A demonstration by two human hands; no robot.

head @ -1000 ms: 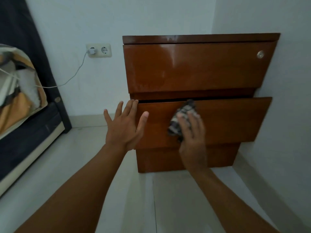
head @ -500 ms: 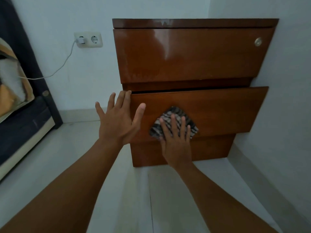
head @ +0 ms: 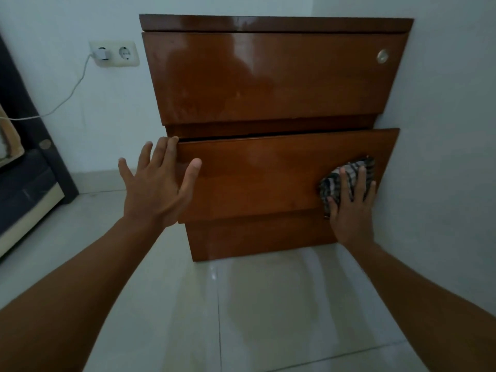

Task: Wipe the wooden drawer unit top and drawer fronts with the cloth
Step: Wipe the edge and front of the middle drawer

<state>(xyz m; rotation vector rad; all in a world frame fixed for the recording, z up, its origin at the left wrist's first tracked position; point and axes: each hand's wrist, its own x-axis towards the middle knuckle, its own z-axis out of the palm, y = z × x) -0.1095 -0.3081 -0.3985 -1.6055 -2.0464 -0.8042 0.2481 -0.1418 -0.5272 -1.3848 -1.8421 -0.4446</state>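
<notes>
The step in hand is wiping the middle drawer front of the drawer unit. The right hand lies flat, fingers spread, pressing the cloth against that front near its right edge, low down and close to the bottom right corner. The hand grips nothing; it only pins the cloth to the wood under its palm and fingers, with the striped fabric showing above and to the left of the fingertips. The left hand is open and empty, fingers splayed, braced on the left edge of the same drawer front, fingertips at the top left corner and thumb lying across the face. This drawer looks slightly pulled out, with a dark gap along its top edge, so the left hand seems to steady it.

By my reading, the stroke is at the right end of this front. The next move calls for carrying the cloth back toward the left edge with even pressure, keeping the drawer from sliding, then dropping to the bottom front. Whether the top and the upper front are finished cannot be told, though the upper one shows faint smears.

No brand, label or writing can be read; the upper front bears only a small round lock near its top right corner.
</notes>
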